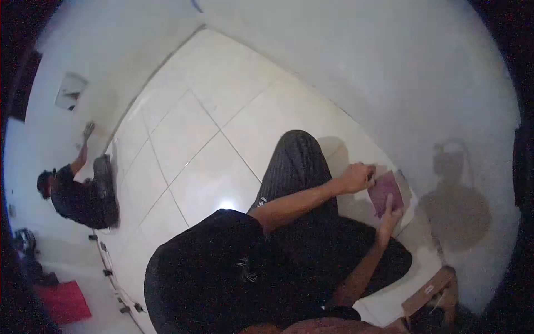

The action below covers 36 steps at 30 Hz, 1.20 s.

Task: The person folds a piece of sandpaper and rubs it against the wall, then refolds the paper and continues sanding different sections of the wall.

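My right hand holds a flat purple-pink rectangular piece, its fingers lying over the lower part and gripping that edge. Close beside the upper left edge of the piece is my left hand, its fingers closed around something small and dark that I cannot make out. Whether that small thing touches the piece is too blurred to tell. Both hands are low over the tiled floor, in front of my folded legs.
A pale wall rises close on the right. An open cardboard box stands at the lower right. Far left, another person sits with one hand raised by the wall. A cable and a red sheet lie lower left.
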Motion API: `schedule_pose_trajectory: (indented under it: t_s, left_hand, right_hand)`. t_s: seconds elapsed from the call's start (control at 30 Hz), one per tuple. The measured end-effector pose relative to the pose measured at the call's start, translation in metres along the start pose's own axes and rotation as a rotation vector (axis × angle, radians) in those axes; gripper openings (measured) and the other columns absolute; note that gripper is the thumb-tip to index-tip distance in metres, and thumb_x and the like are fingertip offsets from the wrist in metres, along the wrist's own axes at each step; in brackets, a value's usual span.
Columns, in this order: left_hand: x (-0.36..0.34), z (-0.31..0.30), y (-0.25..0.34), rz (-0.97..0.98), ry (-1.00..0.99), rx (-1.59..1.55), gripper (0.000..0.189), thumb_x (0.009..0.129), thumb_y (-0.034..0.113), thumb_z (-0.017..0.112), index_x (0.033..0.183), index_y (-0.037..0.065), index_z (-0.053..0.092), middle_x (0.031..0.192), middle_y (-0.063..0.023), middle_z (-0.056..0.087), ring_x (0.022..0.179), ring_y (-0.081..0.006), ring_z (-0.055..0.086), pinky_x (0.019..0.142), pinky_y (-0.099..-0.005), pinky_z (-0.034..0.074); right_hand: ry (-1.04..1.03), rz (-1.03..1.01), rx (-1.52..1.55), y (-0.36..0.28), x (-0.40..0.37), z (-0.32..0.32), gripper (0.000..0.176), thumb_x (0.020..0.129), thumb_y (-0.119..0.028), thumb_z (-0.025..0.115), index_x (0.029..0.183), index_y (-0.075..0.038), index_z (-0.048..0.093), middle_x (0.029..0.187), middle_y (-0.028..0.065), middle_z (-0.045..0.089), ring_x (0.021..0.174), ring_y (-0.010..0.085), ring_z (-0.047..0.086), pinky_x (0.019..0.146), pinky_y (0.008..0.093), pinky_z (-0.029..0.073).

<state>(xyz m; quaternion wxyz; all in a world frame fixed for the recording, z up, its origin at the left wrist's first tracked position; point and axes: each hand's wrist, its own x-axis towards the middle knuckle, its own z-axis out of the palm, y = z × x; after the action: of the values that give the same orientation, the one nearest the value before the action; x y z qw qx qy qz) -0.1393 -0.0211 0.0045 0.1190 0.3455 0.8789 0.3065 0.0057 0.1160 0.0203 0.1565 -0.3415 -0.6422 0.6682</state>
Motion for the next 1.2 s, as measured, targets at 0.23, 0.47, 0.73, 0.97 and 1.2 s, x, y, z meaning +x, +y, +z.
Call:
schedule_pose_trajectory:
  t_s: [0.23, 0.47, 0.73, 0.97, 1.2]
  left_hand:
    - [0.005, -0.006, 0.009, 0.053, 0.062, -0.123, 0.028, 0.077, 0.029, 0.067, 0.09, 0.006, 0.059, 0.075, -0.0158, 0.064, 0.073, -0.0363, 0.064, 0.067, -0.0468, 0.05]
    - [0.006, -0.013, 0.026, 0.129, 0.139, -0.333, 0.022, 0.083, 0.025, 0.061, 0.089, 0.004, 0.061, 0.079, -0.0198, 0.062, 0.077, -0.0357, 0.063, 0.068, -0.0458, 0.049]
    - [0.008, -0.031, 0.033, 0.186, 0.041, -0.301, 0.017, 0.08, 0.021, 0.065, 0.081, 0.004, 0.065, 0.081, -0.0158, 0.065, 0.079, -0.0346, 0.064, 0.072, -0.0451, 0.049]
    - [0.012, -0.022, 0.028, 0.095, -0.02, -0.352, 0.015, 0.079, 0.017, 0.065, 0.086, 0.003, 0.065, 0.087, -0.0173, 0.066, 0.086, -0.0354, 0.064, 0.074, -0.0454, 0.05]
    - [0.01, -0.024, 0.025, 0.11, -0.019, -0.28, 0.02, 0.08, 0.022, 0.066, 0.085, 0.003, 0.065, 0.083, -0.0142, 0.066, 0.082, -0.0321, 0.064, 0.073, -0.0438, 0.05]
  right_hand:
    - [0.026, -0.076, -0.226, 0.024, 0.022, -0.01, 0.069, 0.088, -0.047, 0.063, 0.125, 0.01, 0.047, 0.124, 0.0217, 0.054, 0.106, 0.0289, 0.056, 0.093, 0.0388, 0.044]
    - [0.108, 0.054, -0.118, -0.024, 0.002, -0.012, 0.072, 0.087, -0.049, 0.063, 0.125, 0.01, 0.046, 0.119, 0.0199, 0.056, 0.101, 0.031, 0.057, 0.089, 0.0416, 0.046]
    - [0.215, 0.111, -0.386, -0.033, 0.005, -0.011, 0.068, 0.086, -0.048, 0.065, 0.118, 0.01, 0.052, 0.116, 0.0217, 0.058, 0.101, 0.032, 0.059, 0.087, 0.0436, 0.048]
    - [0.181, -0.08, -0.281, -0.033, 0.004, -0.013, 0.064, 0.087, -0.046, 0.064, 0.116, 0.01, 0.054, 0.113, 0.0213, 0.061, 0.099, 0.033, 0.06, 0.09, 0.042, 0.046]
    - [0.189, -0.08, -0.404, 0.006, 0.028, -0.028, 0.071, 0.086, -0.049, 0.064, 0.121, 0.011, 0.05, 0.124, 0.0256, 0.055, 0.108, 0.0345, 0.057, 0.093, 0.0417, 0.045]
